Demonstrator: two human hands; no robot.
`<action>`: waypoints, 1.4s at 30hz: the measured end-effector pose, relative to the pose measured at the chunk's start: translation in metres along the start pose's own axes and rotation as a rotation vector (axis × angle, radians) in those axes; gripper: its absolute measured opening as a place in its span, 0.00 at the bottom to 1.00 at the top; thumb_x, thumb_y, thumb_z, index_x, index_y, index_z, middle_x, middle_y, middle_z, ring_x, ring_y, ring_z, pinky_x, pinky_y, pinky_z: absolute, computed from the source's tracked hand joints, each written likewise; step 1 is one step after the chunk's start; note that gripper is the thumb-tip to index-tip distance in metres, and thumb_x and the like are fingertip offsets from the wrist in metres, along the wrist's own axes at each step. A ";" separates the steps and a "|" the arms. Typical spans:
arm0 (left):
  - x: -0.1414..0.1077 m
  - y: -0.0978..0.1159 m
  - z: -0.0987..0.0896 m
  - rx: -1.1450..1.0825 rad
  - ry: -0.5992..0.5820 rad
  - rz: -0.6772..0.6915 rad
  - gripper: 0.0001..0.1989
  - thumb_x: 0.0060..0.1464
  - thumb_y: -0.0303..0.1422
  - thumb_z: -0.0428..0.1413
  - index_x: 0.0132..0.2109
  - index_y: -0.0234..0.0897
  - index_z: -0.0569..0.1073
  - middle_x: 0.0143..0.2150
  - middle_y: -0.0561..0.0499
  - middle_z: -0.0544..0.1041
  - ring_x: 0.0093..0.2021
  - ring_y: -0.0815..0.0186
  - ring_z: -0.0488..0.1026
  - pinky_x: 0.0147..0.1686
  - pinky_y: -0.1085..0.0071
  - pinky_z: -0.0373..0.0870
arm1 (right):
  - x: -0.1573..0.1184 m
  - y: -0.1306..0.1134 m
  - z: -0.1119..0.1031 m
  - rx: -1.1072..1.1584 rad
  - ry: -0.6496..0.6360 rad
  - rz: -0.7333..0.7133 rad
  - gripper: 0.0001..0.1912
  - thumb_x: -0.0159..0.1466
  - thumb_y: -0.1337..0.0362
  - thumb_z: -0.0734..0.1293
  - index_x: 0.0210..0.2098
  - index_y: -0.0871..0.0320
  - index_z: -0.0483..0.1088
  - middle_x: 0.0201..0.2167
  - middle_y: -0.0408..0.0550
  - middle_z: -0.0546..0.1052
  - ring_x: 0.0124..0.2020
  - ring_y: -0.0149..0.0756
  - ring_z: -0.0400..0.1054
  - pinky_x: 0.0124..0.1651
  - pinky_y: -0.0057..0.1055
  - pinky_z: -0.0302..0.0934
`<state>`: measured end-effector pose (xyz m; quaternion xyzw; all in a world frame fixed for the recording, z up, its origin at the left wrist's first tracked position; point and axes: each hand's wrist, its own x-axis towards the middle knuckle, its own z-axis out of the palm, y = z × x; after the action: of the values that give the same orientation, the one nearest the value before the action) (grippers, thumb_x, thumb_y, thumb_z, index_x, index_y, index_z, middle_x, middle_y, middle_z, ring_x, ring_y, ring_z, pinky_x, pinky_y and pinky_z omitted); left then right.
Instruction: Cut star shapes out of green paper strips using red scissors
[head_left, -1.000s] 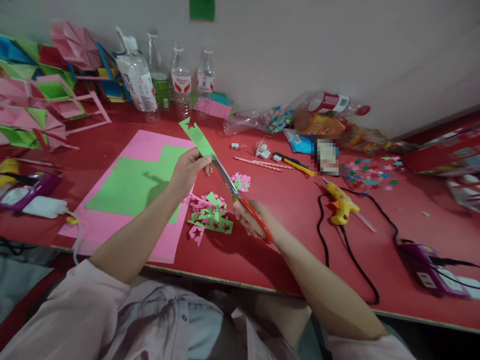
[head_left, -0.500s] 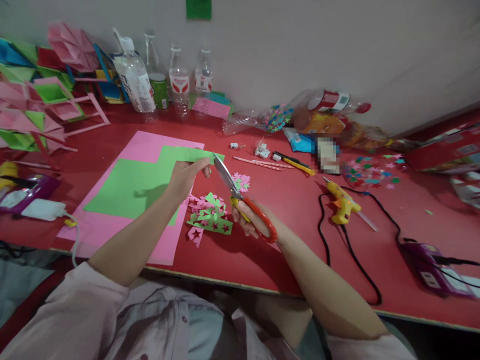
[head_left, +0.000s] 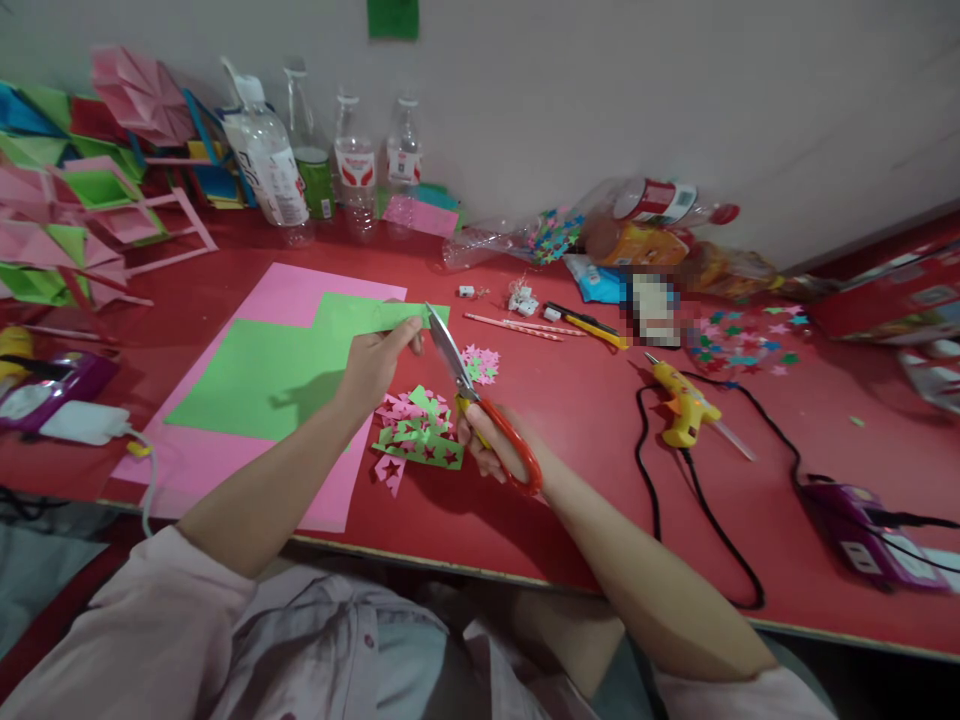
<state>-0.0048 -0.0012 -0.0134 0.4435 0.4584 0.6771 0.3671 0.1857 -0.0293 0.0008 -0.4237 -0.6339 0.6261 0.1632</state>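
Observation:
My left hand (head_left: 381, 362) pinches a narrow strip of green paper (head_left: 436, 314) near its right end. In my right hand (head_left: 484, 440) is a pair of scissors (head_left: 511, 440) with red and yellow handles, its blades pointing up and left to the strip's edge. The blades look nearly closed; whether paper lies between them I cannot tell. Below the strip lies a heap of green and pink scraps (head_left: 420, 430) with star-shaped holes. Small cut-out stars (head_left: 481, 362) are piled behind the scissors. Under my left forearm are a green sheet (head_left: 247, 375) and a larger pink sheet (head_left: 262, 295).
A yellow glue gun (head_left: 686, 405) with a black cord lies to the right. Behind are a utility knife (head_left: 585, 325), striped paper sticks (head_left: 514, 327), loose stars (head_left: 742, 340) and upright plastic bottles (head_left: 356, 170). Folded paper models (head_left: 97, 190) crowd the left; the table edge (head_left: 450, 570) is near me.
The scissors' handles and my right hand have shifted slightly left and down. The blade tips stay by the green strip, and my left hand has barely moved.

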 end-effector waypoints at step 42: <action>0.005 0.012 -0.004 -0.062 -0.056 -0.059 0.17 0.50 0.32 0.54 0.15 0.37 0.68 0.16 0.54 0.68 0.25 0.71 0.69 0.35 0.71 0.68 | -0.003 -0.013 -0.001 -0.057 0.081 0.072 0.26 0.58 0.38 0.60 0.23 0.56 0.59 0.10 0.34 0.57 0.07 0.22 0.50 0.12 0.24 0.50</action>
<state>-0.0110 -0.0013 -0.0016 0.4370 0.4396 0.6672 0.4131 0.1840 -0.0293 0.0143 -0.4756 -0.6289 0.5954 0.1540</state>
